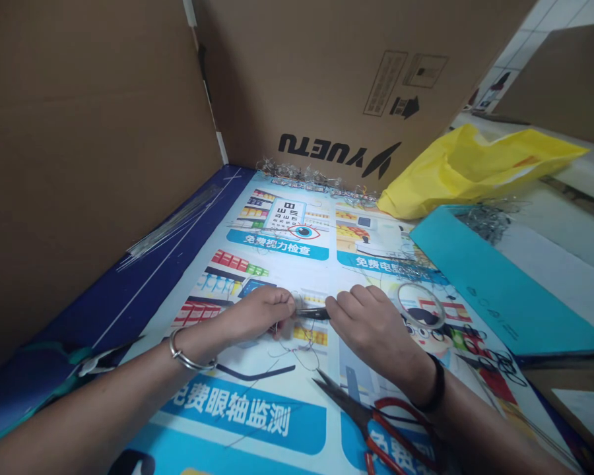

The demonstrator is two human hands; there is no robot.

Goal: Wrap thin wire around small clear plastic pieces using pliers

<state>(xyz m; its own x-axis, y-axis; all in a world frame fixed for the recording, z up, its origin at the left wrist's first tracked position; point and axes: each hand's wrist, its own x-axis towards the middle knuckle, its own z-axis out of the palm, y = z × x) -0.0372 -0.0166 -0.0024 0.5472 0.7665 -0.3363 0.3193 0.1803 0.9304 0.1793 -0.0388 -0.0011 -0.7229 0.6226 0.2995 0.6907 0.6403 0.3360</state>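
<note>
My left hand (272,309) is closed in a pinch above the printed sheet (311,277), holding a thin wire (304,359) whose loops hang below the fingers. My right hand (363,323) is wrapped round a dark tool that looks like small pliers (315,313). Its narrow tip reaches left to the left fingertips, where the wire is too fine to follow. Most of the tool's handle is hidden in my right fist. Red-handled scissors (361,417) lie just below the right wrist, their blades pointing up and left.
Cardboard panels (297,72) stand behind and on the left. Straight wires (173,227) lie at left, twisted wire pieces (321,181) at the back. On the right are a yellow bag (475,168), a teal box (505,297), a clear ring (420,305) and several black loops (505,369).
</note>
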